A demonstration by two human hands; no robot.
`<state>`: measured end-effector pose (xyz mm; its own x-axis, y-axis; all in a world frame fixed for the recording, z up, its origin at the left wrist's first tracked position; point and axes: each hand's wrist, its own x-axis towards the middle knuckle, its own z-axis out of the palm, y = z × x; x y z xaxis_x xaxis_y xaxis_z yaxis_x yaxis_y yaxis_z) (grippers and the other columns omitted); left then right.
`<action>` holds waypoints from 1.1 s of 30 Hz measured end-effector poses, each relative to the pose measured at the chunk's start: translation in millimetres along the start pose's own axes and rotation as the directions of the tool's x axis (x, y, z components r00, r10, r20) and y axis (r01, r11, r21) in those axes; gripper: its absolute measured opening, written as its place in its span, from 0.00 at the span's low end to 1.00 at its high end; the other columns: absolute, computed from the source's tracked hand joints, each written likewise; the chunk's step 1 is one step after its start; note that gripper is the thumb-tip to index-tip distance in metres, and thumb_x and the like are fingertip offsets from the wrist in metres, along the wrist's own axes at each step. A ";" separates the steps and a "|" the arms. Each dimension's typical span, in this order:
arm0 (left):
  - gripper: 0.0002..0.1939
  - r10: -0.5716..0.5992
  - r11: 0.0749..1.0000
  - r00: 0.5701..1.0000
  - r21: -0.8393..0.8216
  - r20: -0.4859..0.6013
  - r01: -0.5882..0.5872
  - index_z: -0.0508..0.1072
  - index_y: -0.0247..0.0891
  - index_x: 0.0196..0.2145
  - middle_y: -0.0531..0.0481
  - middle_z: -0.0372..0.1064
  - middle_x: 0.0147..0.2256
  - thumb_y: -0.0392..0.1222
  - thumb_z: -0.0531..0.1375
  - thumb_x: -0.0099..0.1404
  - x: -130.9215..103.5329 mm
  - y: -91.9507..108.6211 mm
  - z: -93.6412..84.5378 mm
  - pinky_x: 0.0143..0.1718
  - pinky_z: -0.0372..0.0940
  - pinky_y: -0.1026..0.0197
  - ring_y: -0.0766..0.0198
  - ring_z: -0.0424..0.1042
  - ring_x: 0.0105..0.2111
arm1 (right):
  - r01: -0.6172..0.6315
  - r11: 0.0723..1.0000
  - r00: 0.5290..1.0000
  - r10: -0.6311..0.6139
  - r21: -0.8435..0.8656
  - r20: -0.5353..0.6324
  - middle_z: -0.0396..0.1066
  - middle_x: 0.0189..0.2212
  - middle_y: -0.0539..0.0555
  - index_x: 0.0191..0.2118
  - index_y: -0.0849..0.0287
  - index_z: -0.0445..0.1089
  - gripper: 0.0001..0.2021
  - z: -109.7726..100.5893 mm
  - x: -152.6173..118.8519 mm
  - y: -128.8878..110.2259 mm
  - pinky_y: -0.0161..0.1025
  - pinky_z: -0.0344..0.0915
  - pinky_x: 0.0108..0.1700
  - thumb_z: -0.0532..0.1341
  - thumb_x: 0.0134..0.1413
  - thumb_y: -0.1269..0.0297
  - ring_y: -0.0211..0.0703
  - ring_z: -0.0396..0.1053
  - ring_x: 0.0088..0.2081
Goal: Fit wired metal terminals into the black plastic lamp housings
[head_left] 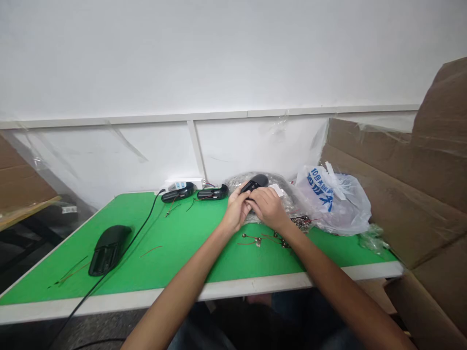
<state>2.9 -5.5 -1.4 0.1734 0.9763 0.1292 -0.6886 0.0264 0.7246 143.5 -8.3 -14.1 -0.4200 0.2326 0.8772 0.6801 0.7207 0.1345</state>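
Note:
Both hands meet over the green table, around a black curved plastic housing (260, 181) that looks like a computer mouse shell. My left hand (236, 206) is wrapped round its left side and underside. The fingers of my right hand (269, 206) are bent and pressed at its lower edge; whether a small part is between them is hidden. Below the hands lie small metal pieces with thin red wires (258, 240). Two similar black housings, one left (178, 193) and one nearer (212, 193), rest at the back. A larger-looking black housing (109, 248) lies at the front left.
A clear plastic bag of parts (292, 194) sits behind my hands, with a tied white bag (335, 204) to its right. Cardboard (383, 194) walls the right side. A black cable (144, 228) crosses the green tabletop (175, 253) on the left. A white wall stands behind.

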 end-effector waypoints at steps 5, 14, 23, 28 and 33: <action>0.27 0.000 1.000 1.000 -0.023 0.010 0.000 0.74 0.34 0.54 0.45 0.80 0.42 0.30 0.68 0.55 0.5 -0.7 -0.2 0.36 0.69 0.67 0.67 0.76 0.36 | 0.030 0.999 0.999 -0.031 -0.025 -0.031 0.79 0.41 0.60 0.48 0.62 0.74 0.08 0.4 0.7 -0.4 0.48 0.67 0.49 0.57 0.72 0.68 0.51 0.72 0.47; 0.26 -0.002 1.000 0.999 -0.015 0.032 0.003 0.75 0.35 0.54 0.44 0.80 0.44 0.30 0.68 0.57 2.9 -2.5 -5.0 0.38 0.69 0.66 0.66 0.77 0.37 | 0.043 0.998 0.998 -0.044 -0.038 -0.038 0.79 0.41 0.61 0.49 0.62 0.74 0.08 1.8 -0.4 1.2 0.48 0.66 0.48 0.57 0.72 0.68 0.51 0.72 0.46; 0.22 0.013 0.999 0.999 -0.051 0.045 -0.011 0.78 0.32 0.51 0.40 0.80 0.47 0.30 0.66 0.57 5.4 0.8 -4.3 0.43 0.73 0.62 0.60 0.79 0.42 | 0.013 1.000 0.999 -0.013 0.005 -0.050 0.79 0.42 0.60 0.50 0.59 0.71 0.07 4.2 -2.2 1.9 0.49 0.67 0.49 0.59 0.71 0.66 0.51 0.73 0.46; 0.23 -0.009 0.998 0.998 -0.062 0.054 0.013 0.77 0.33 0.53 0.41 0.80 0.45 0.32 0.64 0.59 6.3 3.7 -6.7 0.36 0.74 0.60 0.60 0.78 0.37 | -0.012 1.000 0.991 0.009 -0.022 -0.136 0.77 0.47 0.63 0.57 0.59 0.65 0.15 5.9 -4.6 2.2 0.53 0.68 0.54 0.62 0.68 0.65 0.54 0.72 0.51; 0.23 -0.026 0.996 0.998 -0.079 0.054 0.030 0.76 0.34 0.53 0.43 0.80 0.40 0.32 0.64 0.59 5.8 7.5 -6.6 0.32 0.72 0.61 0.60 0.78 0.33 | -0.058 0.997 0.986 0.048 -0.059 -0.160 0.77 0.48 0.63 0.58 0.58 0.65 0.19 3.7 -5.2 3.6 0.55 0.69 0.55 0.65 0.66 0.61 0.57 0.71 0.53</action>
<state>-5.9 1.7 0.3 0.2287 0.9624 0.1463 -0.7367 0.0729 0.6722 145.9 -4.5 -19.9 -0.2853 0.1587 0.9452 0.7373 0.6664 0.1106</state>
